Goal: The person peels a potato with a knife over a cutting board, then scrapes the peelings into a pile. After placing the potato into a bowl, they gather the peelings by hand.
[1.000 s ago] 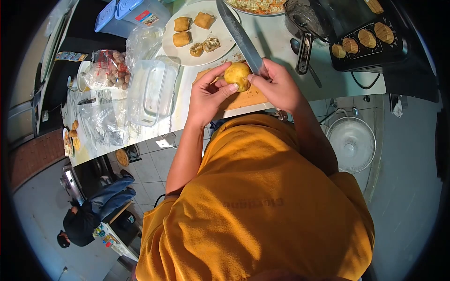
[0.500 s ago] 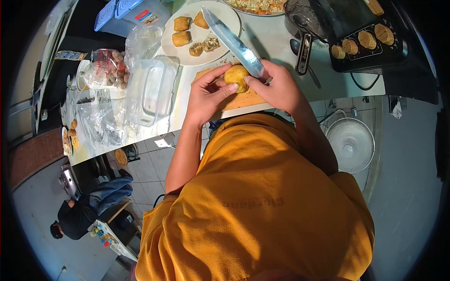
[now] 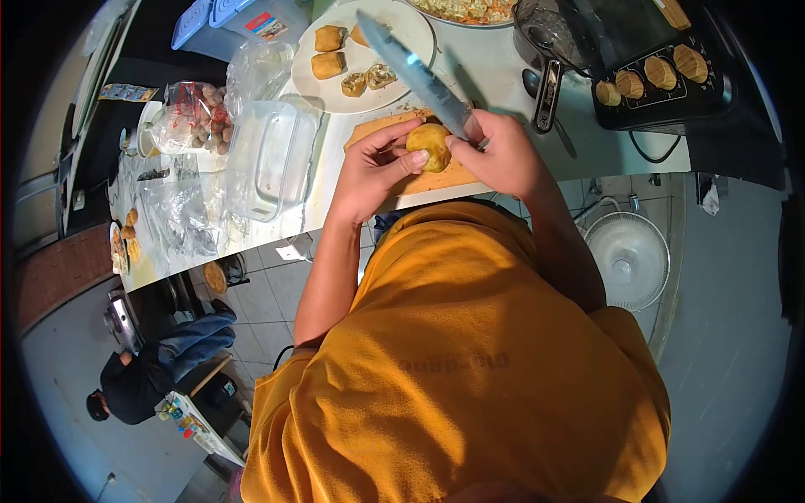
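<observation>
My left hand holds a round, yellow-brown piece of food between thumb and fingers, above a wooden cutting board. In my right hand is a large knife, gripped at its handle, which my fingers mostly hide. Its broad blade slants up and to the left, over a white plate. My right thumb is at the right side of the round piece. On the plate lie several browned, block-shaped pieces, and a couple of them show a pale filling.
A clear plastic container and bagged round items are left of the board. Shredded vegetables sit at the top edge. A handled pan and a black appliance stand right. A person is at lower left.
The view has shifted slightly. The round piece shows more of its face, and my right thumb has drawn back a little to its right side. Both hands keep their holds.
</observation>
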Demonstrator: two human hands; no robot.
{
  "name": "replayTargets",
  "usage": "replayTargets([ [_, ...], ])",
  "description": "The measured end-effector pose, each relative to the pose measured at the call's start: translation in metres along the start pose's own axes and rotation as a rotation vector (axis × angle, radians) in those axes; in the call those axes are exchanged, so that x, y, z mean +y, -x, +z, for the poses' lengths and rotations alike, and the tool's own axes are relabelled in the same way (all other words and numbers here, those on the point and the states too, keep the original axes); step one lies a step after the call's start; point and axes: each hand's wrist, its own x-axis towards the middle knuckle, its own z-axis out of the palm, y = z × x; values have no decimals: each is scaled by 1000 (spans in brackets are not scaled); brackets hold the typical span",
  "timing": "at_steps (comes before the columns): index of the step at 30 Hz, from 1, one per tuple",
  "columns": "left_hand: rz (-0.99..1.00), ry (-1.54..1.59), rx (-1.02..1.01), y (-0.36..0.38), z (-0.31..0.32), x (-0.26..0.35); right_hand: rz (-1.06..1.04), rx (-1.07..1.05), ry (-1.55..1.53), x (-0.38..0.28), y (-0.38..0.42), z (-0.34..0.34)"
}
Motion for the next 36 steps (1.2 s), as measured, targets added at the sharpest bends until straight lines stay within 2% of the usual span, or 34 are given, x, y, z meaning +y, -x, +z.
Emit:
replayTargets([
  [8,5,14,12,3,2,1,20,-27,-54,-6,2,0],
  [11,4,12,11,3,-1,-1,27,-26,45,1,3,2],
  [13,6,12,6,2,-2,-1,42,-30,-140,-2,3,3],
  [23,41,9,21,5,1,-1,8,-56,-133,1,4,5],
  [29,61,-53,29,7,0,-2,47,-52,-100,-3,4,7],
  [32,70,-45,40,8,2,-1,56,-71,26,-5,4,5],
  [34,73,-32,48,7,2,-1,51,-54,-120,-3,6,7],
  [36,73,-30,48,7,0,-1,62,-62,-139,-3,5,8],
])
